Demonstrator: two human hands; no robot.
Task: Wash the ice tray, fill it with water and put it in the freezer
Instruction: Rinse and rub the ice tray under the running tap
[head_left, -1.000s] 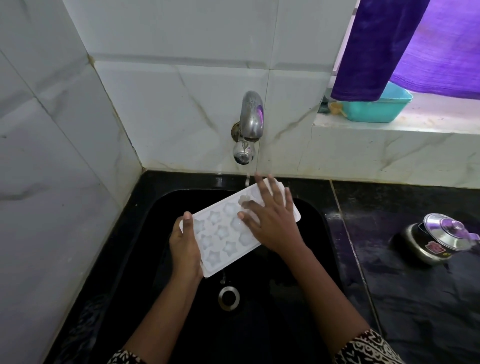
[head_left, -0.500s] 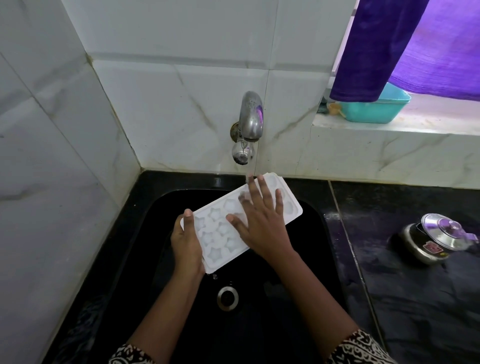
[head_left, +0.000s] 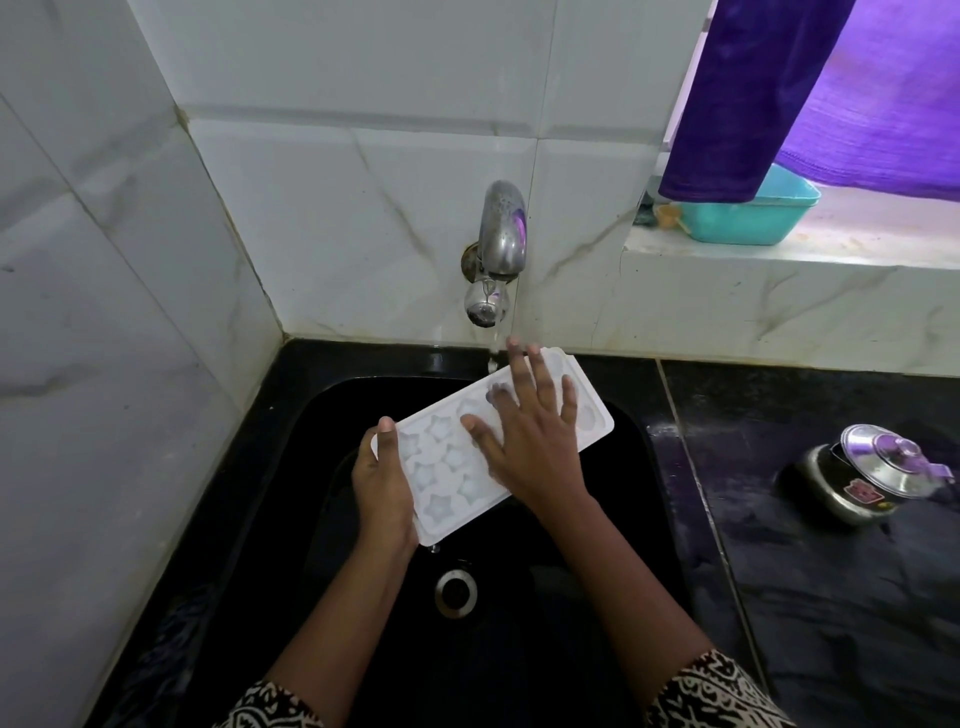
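1 ice tray (head_left: 441, 470) w/ star-shaped cells, held over the black sink (head_left: 306, 395); left hand (head_left: 382, 483) grips its 8 o'clock end, thumb on the rim; right hand (head_left: 530, 441) lies flat on top, fingers spread; 1 tap (head_left: 500, 244) at 12 runs water (head_left: 493, 353) onto the tray's far end; 1 drain (head_left: 456, 592) at 6; 1 lidded pot (head_left: 872, 478) on the table (head_left: 831, 623) at 3; 1 teal tub (head_left: 753, 221) at 1.

One ice tray (head_left: 439, 463), one tap (head_left: 502, 235), one pot (head_left: 844, 492)
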